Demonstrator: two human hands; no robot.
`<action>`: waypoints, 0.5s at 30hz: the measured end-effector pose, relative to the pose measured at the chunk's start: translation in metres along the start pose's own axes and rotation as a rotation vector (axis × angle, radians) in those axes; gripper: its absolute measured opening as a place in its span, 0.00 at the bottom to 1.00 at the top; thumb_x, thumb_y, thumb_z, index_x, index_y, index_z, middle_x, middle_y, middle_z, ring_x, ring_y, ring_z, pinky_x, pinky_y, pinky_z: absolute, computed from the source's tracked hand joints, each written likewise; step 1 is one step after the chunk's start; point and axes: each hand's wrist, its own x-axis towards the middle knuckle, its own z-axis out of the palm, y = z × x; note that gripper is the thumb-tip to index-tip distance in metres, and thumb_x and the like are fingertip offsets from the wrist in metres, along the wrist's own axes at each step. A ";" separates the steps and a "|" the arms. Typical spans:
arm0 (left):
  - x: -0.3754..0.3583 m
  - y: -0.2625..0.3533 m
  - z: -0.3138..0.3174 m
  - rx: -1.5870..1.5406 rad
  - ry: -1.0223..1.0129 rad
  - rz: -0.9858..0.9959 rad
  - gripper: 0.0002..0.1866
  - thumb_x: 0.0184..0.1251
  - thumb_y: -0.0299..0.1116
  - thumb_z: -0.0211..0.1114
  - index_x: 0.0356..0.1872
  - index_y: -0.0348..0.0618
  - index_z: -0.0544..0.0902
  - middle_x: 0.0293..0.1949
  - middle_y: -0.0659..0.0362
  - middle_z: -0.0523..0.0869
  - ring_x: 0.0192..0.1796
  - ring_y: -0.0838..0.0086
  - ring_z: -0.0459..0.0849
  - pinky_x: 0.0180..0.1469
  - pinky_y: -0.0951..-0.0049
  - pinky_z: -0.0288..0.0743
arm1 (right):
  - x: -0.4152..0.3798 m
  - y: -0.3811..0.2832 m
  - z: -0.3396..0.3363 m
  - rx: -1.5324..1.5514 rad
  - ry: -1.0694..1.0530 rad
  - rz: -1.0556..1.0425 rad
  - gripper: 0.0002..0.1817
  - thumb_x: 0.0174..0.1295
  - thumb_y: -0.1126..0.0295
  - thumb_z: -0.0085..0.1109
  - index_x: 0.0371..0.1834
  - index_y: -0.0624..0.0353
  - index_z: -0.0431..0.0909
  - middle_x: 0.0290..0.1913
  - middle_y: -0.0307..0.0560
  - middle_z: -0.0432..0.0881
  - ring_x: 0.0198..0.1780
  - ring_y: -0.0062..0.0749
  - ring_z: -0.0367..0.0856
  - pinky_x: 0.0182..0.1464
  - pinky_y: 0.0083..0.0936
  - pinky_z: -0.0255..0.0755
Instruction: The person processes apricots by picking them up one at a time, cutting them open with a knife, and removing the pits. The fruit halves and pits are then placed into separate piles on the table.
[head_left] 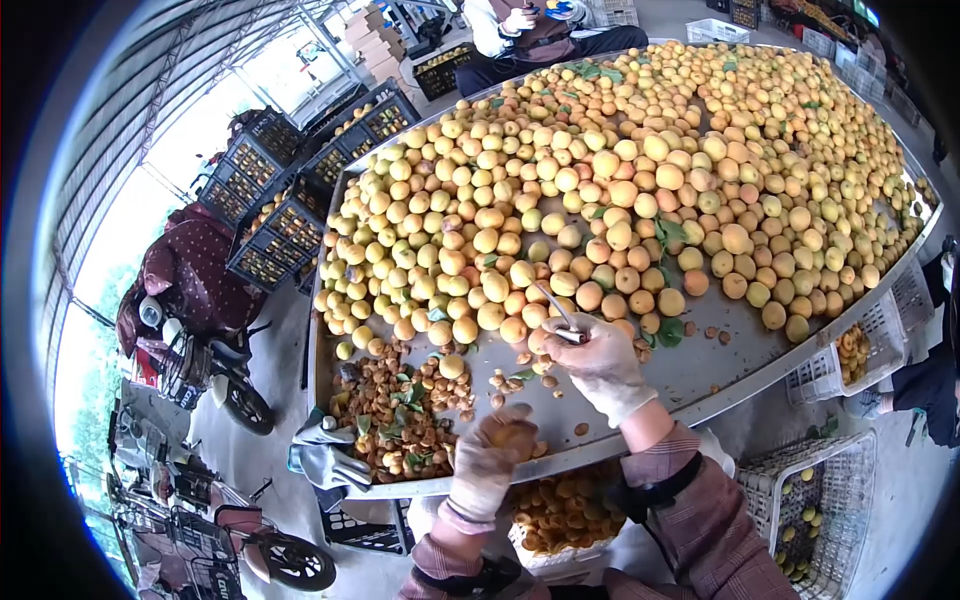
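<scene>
My right hand [603, 372], in a pale stained glove, is closed around a small knife [570, 334] whose thin blade points up and away over the apricots. A whole apricot [538, 341] shows right beside its fingers. My left hand [487, 462], also gloved, is over the table's near edge, its fingers smeared by motion; a brownish-orange patch shows at the fingertips, and I cannot tell whether it is fruit. Below, between my arms, a white basket [560, 562] holds opened apricot halves [565, 508]. Loose stones [549, 381] are scattered on the metal tabletop [610, 412].
A large heap of apricots [620, 180] covers most of the table. Pits and leaves [405, 425] pile at the near left, beside a grey glove [335, 455]. White crates [815, 510] stand at right, black crates [285, 225] at left. Another person [530, 40] sits across the table.
</scene>
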 end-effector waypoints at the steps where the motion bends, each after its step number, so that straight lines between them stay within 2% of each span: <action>1: -0.016 0.000 0.005 0.159 -0.104 -0.031 0.20 0.56 0.17 0.63 0.53 0.33 0.78 0.44 0.54 0.84 0.44 0.72 0.83 0.50 0.75 0.78 | 0.000 0.001 -0.006 -0.169 -0.108 -0.014 0.16 0.59 0.69 0.65 0.49 0.61 0.81 0.31 0.40 0.85 0.28 0.17 0.79 0.33 0.16 0.74; 2: -0.024 0.001 0.007 0.317 -0.212 -0.057 0.21 0.55 0.16 0.65 0.53 0.34 0.78 0.47 0.54 0.83 0.47 0.71 0.83 0.51 0.75 0.77 | -0.002 0.004 -0.004 -0.169 -0.114 -0.011 0.16 0.59 0.69 0.65 0.49 0.61 0.81 0.31 0.40 0.85 0.28 0.17 0.79 0.33 0.16 0.74; 3: -0.021 0.002 0.003 0.315 -0.211 -0.052 0.21 0.55 0.16 0.65 0.53 0.34 0.78 0.47 0.54 0.83 0.47 0.71 0.83 0.51 0.75 0.77 | -0.004 0.006 -0.002 0.002 -0.171 -0.039 0.18 0.59 0.69 0.65 0.53 0.61 0.79 0.34 0.40 0.85 0.30 0.16 0.79 0.35 0.16 0.74; 4: -0.020 0.006 -0.004 0.449 -0.288 0.088 0.21 0.55 0.16 0.65 0.53 0.34 0.78 0.51 0.53 0.82 0.50 0.71 0.82 0.53 0.75 0.76 | -0.006 0.007 0.000 0.175 -0.225 -0.061 0.21 0.59 0.70 0.66 0.57 0.61 0.78 0.37 0.39 0.85 0.33 0.15 0.79 0.37 0.16 0.74; 5: -0.018 0.009 -0.012 0.581 -0.366 0.228 0.22 0.55 0.15 0.65 0.54 0.35 0.78 0.54 0.53 0.80 0.54 0.70 0.81 0.54 0.75 0.76 | -0.009 0.006 -0.005 0.150 -0.208 -0.019 0.25 0.60 0.70 0.66 0.62 0.61 0.74 0.40 0.39 0.84 0.37 0.15 0.78 0.40 0.15 0.74; 6: -0.004 0.030 -0.013 0.615 -0.189 0.322 0.21 0.55 0.21 0.70 0.51 0.33 0.79 0.51 0.56 0.82 0.48 0.70 0.83 0.52 0.77 0.77 | -0.016 -0.008 -0.007 0.149 -0.205 -0.008 0.25 0.60 0.70 0.66 0.62 0.61 0.74 0.40 0.39 0.84 0.37 0.15 0.78 0.40 0.15 0.74; 7: 0.020 0.027 -0.027 0.525 0.053 0.331 0.15 0.58 0.20 0.66 0.48 0.35 0.81 0.49 0.53 0.83 0.46 0.67 0.84 0.51 0.74 0.77 | -0.021 -0.029 -0.010 0.057 -0.143 0.048 0.25 0.60 0.71 0.66 0.61 0.63 0.74 0.40 0.38 0.83 0.38 0.15 0.78 0.41 0.15 0.74; 8: 0.050 0.025 -0.058 0.896 0.150 0.433 0.12 0.61 0.20 0.62 0.46 0.39 0.83 0.48 0.53 0.84 0.44 0.66 0.85 0.49 0.72 0.78 | -0.023 -0.039 -0.012 -0.034 -0.077 0.100 0.24 0.60 0.71 0.66 0.60 0.64 0.74 0.39 0.38 0.83 0.38 0.15 0.78 0.42 0.14 0.74; 9: 0.068 0.037 -0.064 1.058 0.168 0.391 0.13 0.62 0.23 0.59 0.46 0.44 0.84 0.47 0.55 0.84 0.44 0.66 0.85 0.47 0.72 0.77 | -0.020 -0.026 -0.014 -0.023 -0.014 0.042 0.22 0.61 0.72 0.64 0.58 0.66 0.75 0.39 0.37 0.81 0.37 0.14 0.78 0.41 0.12 0.73; 10: 0.110 0.009 -0.101 0.879 0.266 0.128 0.15 0.61 0.25 0.59 0.48 0.48 0.84 0.47 0.57 0.85 0.44 0.65 0.84 0.45 0.71 0.77 | -0.021 -0.026 -0.015 -0.024 -0.002 0.040 0.22 0.61 0.72 0.64 0.58 0.66 0.75 0.39 0.37 0.81 0.37 0.14 0.78 0.41 0.12 0.73; 11: 0.119 -0.008 -0.111 1.016 0.212 0.334 0.17 0.60 0.25 0.59 0.50 0.49 0.84 0.45 0.56 0.86 0.45 0.66 0.84 0.44 0.70 0.77 | -0.022 -0.027 -0.015 0.074 -0.036 0.051 0.22 0.61 0.71 0.64 0.58 0.66 0.75 0.39 0.36 0.81 0.37 0.14 0.77 0.41 0.12 0.72; 12: 0.123 0.007 -0.096 1.666 0.195 0.370 0.16 0.59 0.27 0.60 0.48 0.47 0.84 0.43 0.55 0.86 0.43 0.65 0.84 0.43 0.69 0.77 | -0.024 -0.027 -0.015 0.173 -0.070 0.061 0.21 0.62 0.71 0.63 0.57 0.66 0.75 0.39 0.35 0.81 0.37 0.13 0.77 0.41 0.12 0.72; 14: 0.161 -0.026 -0.141 1.100 0.196 0.029 0.17 0.57 0.31 0.63 0.49 0.45 0.83 0.42 0.54 0.86 0.40 0.65 0.84 0.42 0.68 0.77 | -0.025 -0.022 -0.013 0.123 -0.027 0.028 0.19 0.62 0.71 0.63 0.55 0.66 0.77 0.40 0.35 0.81 0.36 0.13 0.76 0.42 0.11 0.71; 15: 0.171 -0.037 -0.158 1.175 0.128 0.010 0.16 0.59 0.29 0.63 0.49 0.39 0.81 0.38 0.56 0.86 0.37 0.69 0.83 0.39 0.70 0.77 | -0.024 -0.020 -0.013 0.078 -0.033 0.064 0.17 0.62 0.71 0.63 0.53 0.65 0.78 0.39 0.34 0.81 0.35 0.13 0.76 0.39 0.10 0.71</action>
